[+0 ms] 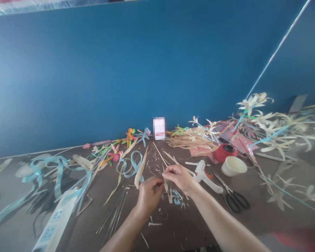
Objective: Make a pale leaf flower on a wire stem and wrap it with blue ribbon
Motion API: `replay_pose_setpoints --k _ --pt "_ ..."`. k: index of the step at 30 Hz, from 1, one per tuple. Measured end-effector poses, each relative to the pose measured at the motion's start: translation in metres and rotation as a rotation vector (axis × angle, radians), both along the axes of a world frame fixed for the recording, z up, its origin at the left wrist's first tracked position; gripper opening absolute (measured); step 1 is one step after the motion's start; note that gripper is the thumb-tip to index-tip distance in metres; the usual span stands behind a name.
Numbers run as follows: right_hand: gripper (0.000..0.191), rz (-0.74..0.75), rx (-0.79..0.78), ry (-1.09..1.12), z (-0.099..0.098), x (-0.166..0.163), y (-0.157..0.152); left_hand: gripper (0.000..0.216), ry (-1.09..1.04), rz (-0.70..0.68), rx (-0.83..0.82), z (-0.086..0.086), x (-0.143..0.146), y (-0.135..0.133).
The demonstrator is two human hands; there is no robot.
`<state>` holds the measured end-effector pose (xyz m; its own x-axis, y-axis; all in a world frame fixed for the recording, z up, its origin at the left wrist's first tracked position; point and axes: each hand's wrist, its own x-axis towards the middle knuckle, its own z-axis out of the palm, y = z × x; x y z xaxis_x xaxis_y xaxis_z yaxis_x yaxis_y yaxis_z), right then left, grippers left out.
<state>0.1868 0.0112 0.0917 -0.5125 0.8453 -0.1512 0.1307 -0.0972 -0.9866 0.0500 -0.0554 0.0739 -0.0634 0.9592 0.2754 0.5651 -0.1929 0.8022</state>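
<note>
My left hand and my right hand meet over the middle of the table, both closed in a pinch. Between their fingertips is a small pale husk strip, its pointed end hanging down; its upper part is covered by my fingers. Left of my left hand lies a broad dried husk leaf. Under the hands are husk scraps and a few light-blue bits. A white hot glue gun lies right of my right hand, with black-handled scissors beyond it.
A cream cup and red tape roll stand at right, near husk flowers. Thin wires, blue ribbon and a white power strip lie at left. Pipe-cleaner figures line the blue wall.
</note>
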Motion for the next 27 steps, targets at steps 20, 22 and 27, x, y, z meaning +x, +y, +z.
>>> replay_pose_setpoints --k 20,22,27 --pt "0.036 -0.322 0.676 -1.188 -0.069 0.132 -0.006 0.023 -0.858 0.123 -0.399 -0.011 -0.001 0.039" --pt "0.031 -0.315 0.686 -1.209 -0.074 0.127 -0.006 0.023 -0.893 0.11 -0.412 -0.008 -0.001 0.037" --pt "0.025 -0.374 0.652 -1.089 -0.067 0.124 -0.01 0.022 -0.924 0.098 -0.436 -0.003 -0.007 0.031"
